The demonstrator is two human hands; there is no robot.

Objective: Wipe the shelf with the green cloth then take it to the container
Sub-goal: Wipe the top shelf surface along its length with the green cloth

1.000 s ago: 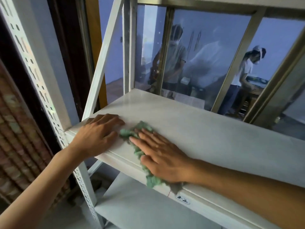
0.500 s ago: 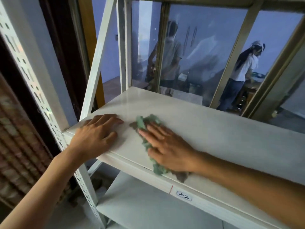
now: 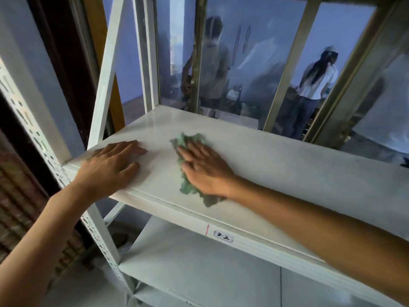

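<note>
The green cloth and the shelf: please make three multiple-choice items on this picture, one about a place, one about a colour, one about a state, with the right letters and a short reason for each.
1. Where is the green cloth?
A. on the lower shelf
B. on the labelled shelf, under the right hand
C. hanging on the post

2. What colour is the short mark beside the label?
A. red
B. blue
C. black

3. How does the left hand lie?
A. curled round the cloth
B. lifted off the shelf
C. flat on the shelf, apart from the cloth

Answers:
1 B, since the right hand presses the cloth onto the shelf top.
2 A, since a red stroke stands on the front edge left of the label.
3 C, since its fingers lie straight on bare shelf near the left corner.
</note>
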